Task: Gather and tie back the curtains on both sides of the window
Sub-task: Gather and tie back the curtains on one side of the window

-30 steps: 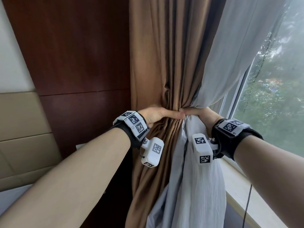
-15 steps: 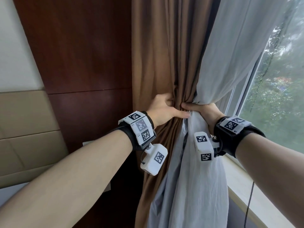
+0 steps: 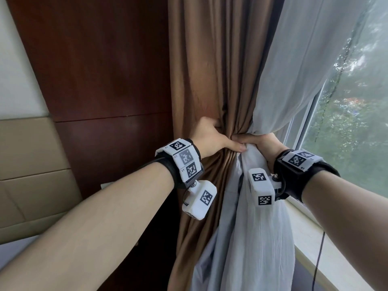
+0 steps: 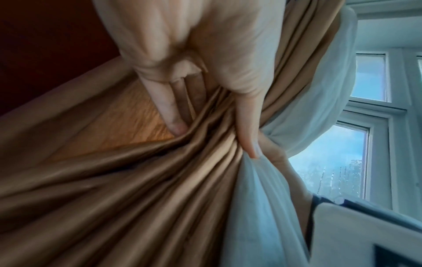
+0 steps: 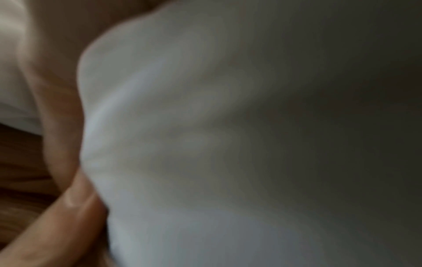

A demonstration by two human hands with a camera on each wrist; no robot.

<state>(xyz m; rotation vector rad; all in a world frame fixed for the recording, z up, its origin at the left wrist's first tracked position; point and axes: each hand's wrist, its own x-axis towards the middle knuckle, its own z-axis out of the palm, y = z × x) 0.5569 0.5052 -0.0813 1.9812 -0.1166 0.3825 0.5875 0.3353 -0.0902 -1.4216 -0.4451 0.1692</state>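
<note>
head view: brown curtain (image 3: 201,80) and white curtain (image 3: 294,70) bunched beside the window (image 3: 357,122)
left hand (image 3: 212,137): squeezing brown folds
right hand (image 3: 260,143): squeezing white folds
feel: probably soft, slippery; hold the pinched middle

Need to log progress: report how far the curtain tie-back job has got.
Done: brown curtain and white sheer are bunched together. In hand: left hand and right hand grip the bunch. Left: no tie-back is visible around it; the other side is out of view.
</note>
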